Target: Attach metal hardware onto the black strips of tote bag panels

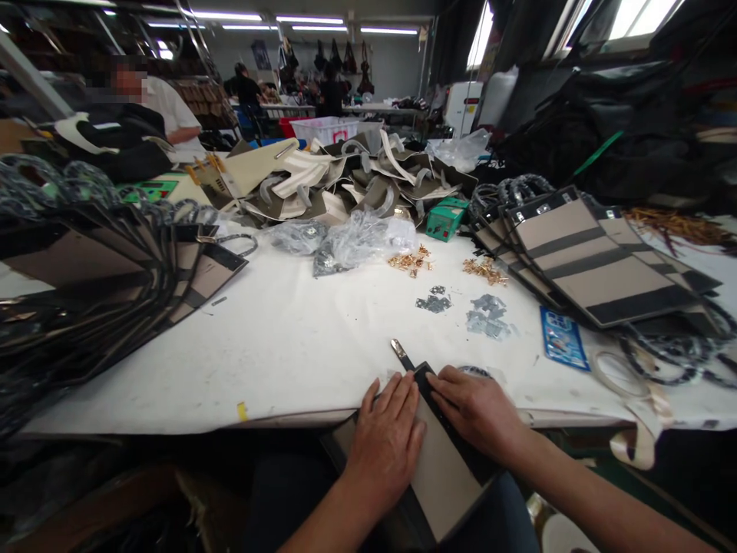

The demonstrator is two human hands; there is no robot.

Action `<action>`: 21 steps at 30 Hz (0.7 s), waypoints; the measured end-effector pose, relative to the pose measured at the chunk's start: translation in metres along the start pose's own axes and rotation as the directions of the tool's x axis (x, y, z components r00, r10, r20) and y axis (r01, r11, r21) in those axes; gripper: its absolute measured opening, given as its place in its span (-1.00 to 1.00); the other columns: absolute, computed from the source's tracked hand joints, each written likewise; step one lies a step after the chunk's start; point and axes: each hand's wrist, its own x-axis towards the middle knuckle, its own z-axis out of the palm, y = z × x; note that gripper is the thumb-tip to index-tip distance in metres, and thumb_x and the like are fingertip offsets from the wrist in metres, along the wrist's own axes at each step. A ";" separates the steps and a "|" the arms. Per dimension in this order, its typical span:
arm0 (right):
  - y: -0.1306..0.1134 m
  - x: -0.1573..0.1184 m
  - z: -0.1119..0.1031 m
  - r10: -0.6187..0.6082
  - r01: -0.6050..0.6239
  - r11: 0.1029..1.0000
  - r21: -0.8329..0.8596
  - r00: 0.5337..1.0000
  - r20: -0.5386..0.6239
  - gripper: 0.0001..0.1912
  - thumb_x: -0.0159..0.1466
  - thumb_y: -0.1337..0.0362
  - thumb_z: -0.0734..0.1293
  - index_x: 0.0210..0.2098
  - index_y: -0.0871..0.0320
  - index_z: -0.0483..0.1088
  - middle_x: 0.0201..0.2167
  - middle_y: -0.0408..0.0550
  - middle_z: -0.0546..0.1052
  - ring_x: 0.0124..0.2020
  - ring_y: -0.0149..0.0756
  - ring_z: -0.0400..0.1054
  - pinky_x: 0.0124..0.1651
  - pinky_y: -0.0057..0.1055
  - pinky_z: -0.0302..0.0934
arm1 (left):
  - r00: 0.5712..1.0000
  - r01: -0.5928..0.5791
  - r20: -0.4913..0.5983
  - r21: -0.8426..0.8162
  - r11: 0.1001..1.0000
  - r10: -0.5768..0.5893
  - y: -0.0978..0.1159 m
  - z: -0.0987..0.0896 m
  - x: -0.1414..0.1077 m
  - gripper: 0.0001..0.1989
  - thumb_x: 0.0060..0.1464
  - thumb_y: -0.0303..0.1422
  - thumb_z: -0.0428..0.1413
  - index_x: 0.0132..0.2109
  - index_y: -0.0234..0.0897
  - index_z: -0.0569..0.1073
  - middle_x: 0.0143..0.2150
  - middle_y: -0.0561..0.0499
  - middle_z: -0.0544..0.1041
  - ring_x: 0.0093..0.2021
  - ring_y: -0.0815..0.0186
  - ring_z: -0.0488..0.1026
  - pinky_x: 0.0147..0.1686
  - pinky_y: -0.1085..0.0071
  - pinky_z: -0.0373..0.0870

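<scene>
A beige-and-black bag panel (443, 480) rests tilted between my lap and the table's front edge. A dark strap with a shiny metal tip (397, 349) sticks out past its upper end onto the table. My left hand (388, 442) lies flat on the panel's beige face, fingers stretched toward the upper end and thumb on top. My right hand (475, 407) is at the panel's black right border, its fingers bent over onto it. The right thumb is hidden. Beyond the hands lie grey metal plates (489, 316), darker small plates (434, 301) and brass-coloured fasteners (411, 263).
Stacked bag panels with dark handles stand at left (132, 261) and right (587, 257). Clear plastic bags (362, 242), a green box (447, 219) and a heap of cut pieces (322, 180) lie behind. A blue packet (564, 338) and a tape roll (619, 374) sit at right.
</scene>
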 end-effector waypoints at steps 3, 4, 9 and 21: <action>0.001 0.000 0.000 -0.038 0.038 0.999 0.011 0.999 0.010 -0.62 0.49 0.26 0.15 0.23 0.06 0.39 -0.11 0.00 0.58 -0.15 -0.24 0.52 -0.09 -0.39 0.36 | 1.000 0.009 0.021 -0.024 1.000 -0.008 0.001 0.000 0.000 -0.49 0.39 -0.20 -0.03 0.40 -0.23 0.27 0.45 -0.06 0.25 0.42 0.08 0.22 0.38 -0.04 0.15; 0.001 0.000 -0.001 -0.048 0.048 0.999 0.007 0.999 0.011 -0.62 0.49 0.27 0.15 0.23 0.09 0.39 -0.09 0.02 0.58 -0.13 -0.23 0.52 -0.08 -0.39 0.37 | 1.000 0.009 0.023 -0.027 1.000 -0.009 0.001 0.000 0.000 -0.49 0.40 -0.20 -0.03 0.40 -0.22 0.26 0.45 -0.05 0.25 0.42 0.08 0.22 0.38 -0.03 0.15; -0.003 0.000 -0.004 -0.069 0.071 0.996 -0.062 0.997 0.036 -0.62 0.49 0.32 0.14 0.22 0.16 0.38 -0.11 0.03 0.58 -0.15 -0.23 0.52 -0.13 -0.40 0.38 | 1.000 0.003 0.018 -0.006 1.000 -0.002 0.002 -0.002 0.000 -0.50 0.39 -0.20 -0.02 0.39 -0.21 0.28 0.43 -0.07 0.29 0.40 0.08 0.25 0.37 -0.02 0.16; 0.023 0.012 -0.034 0.212 -0.207 0.976 0.072 0.975 -0.063 -0.73 0.41 0.17 0.28 -0.01 -0.03 0.57 -0.14 -0.10 0.63 -0.11 -0.23 0.53 -0.06 -0.39 0.32 | 0.999 -0.043 -0.002 -0.031 0.999 0.043 -0.007 -0.006 -0.001 -0.45 0.29 -0.29 0.11 0.38 -0.22 0.29 0.41 -0.07 0.31 0.37 0.07 0.30 0.32 -0.07 0.30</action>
